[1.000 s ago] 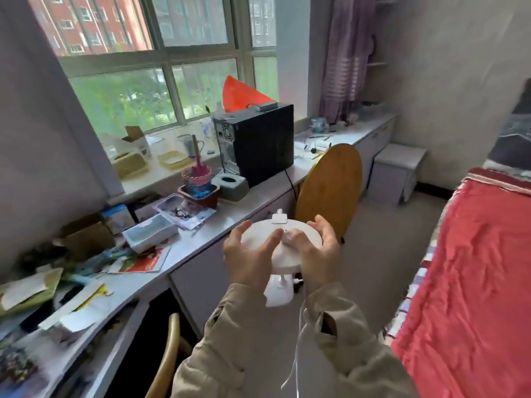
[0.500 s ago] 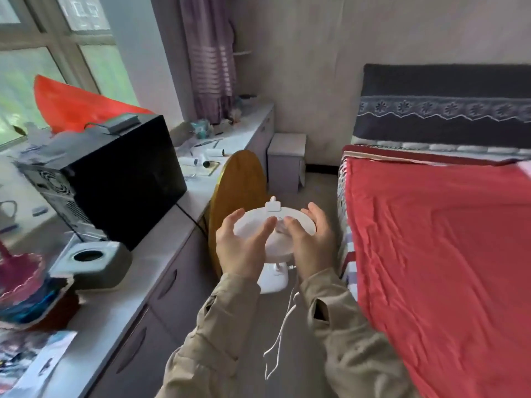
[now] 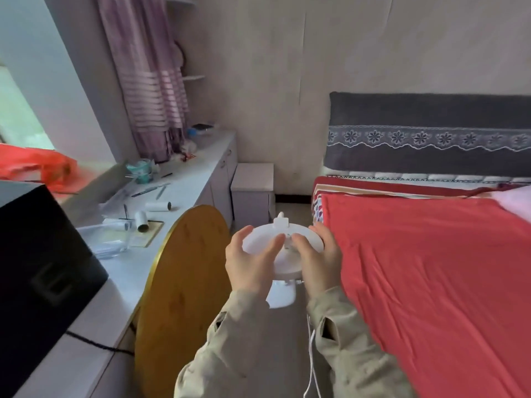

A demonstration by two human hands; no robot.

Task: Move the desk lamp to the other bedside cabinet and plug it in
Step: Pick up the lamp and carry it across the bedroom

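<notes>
I carry a white desk lamp (image 3: 283, 265) with a round flat head at chest height, above the floor between the desk and the bed. My left hand (image 3: 250, 261) grips the left side of the head, and my right hand (image 3: 320, 255) grips the right side. The lamp's base (image 3: 281, 295) shows below my hands, and its white cord (image 3: 311, 360) dangles past my right sleeve. A small white bedside cabinet (image 3: 253, 188) stands ahead against the far wall, between the desk's end and the bed.
A long white desk (image 3: 184, 185) with clutter runs along the left, with a black computer case (image 3: 40, 268) on it. A round wooden board (image 3: 184, 291) leans against the desk. A bed with a red cover (image 3: 431, 277) fills the right.
The view has swung right from the window and desk toward the bed and the far wall. The white cabinet is nearer and more central. Both hands keep the same hold on the lamp.
</notes>
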